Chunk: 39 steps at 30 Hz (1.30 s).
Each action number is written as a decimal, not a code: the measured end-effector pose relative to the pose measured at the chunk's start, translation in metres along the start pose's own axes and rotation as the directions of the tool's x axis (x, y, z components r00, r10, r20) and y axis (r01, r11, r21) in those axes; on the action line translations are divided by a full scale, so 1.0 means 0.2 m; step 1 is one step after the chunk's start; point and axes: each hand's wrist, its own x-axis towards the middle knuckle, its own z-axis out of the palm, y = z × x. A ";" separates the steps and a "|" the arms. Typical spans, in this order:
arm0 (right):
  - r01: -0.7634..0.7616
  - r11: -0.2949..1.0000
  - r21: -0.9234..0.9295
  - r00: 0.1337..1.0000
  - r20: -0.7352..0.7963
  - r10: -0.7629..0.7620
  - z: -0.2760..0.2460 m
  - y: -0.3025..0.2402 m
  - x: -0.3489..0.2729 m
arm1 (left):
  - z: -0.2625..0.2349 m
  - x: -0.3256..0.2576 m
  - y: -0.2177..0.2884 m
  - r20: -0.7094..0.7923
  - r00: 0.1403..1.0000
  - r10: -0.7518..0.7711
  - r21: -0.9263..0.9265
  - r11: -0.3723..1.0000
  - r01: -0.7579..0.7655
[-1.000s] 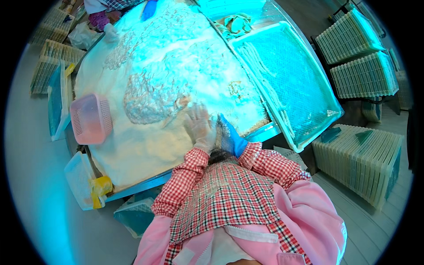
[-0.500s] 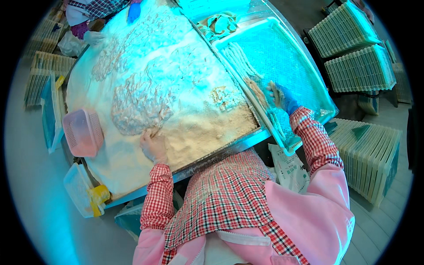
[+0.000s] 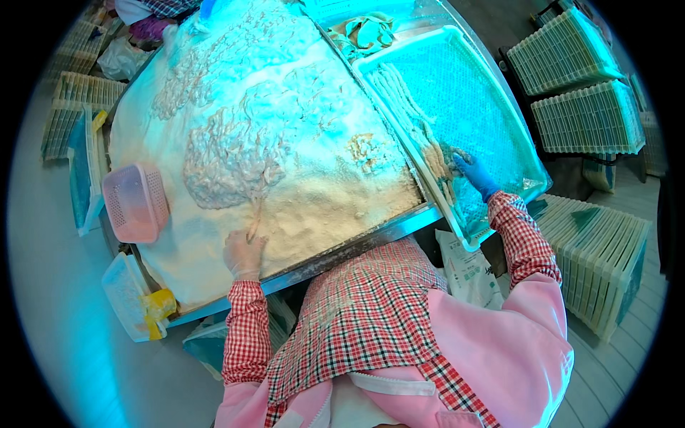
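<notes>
On the flour-covered table, a large pile of floured, pale strips lies ahead of my left hand. That hand, in a thin clear glove, pinches the end of one strip stretched from the pile's near edge. To the right, a mesh-bottomed tray holds several strips laid lengthwise along its left side. My right hand, in a blue glove with floury fingertips, rests in the tray with its fingers extended against the brownish strips. Their exact contact is partly hidden.
A pink perforated basket stands at the table's left edge, with a white container nearer. A crumpled cloth lies beyond the tray. Stacked racks stand at right. Another person's purple sleeve shows at far left.
My left hand has drawn back toward me, with a strip now stretched from the pile. My right hand has shifted slightly right, and strips now reach farther down the tray's near end.
</notes>
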 end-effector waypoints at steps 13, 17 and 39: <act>0.288 0.809 -0.512 0.908 -0.123 -0.401 0.06 -0.13 0.07 | 0.10 0.00 0.05 -0.118 0.991 -0.055 -0.074 0.996 0.047; 0.404 0.694 -0.596 0.807 -0.124 -0.577 0.20 -0.32 0.24 | 0.12 0.01 0.06 -0.103 0.990 -0.099 -0.067 0.993 0.093; 0.348 0.702 -0.622 0.739 -0.279 -0.613 0.17 -0.29 0.51 | 0.24 0.02 -0.14 0.084 0.955 -0.283 -0.649 0.712 0.268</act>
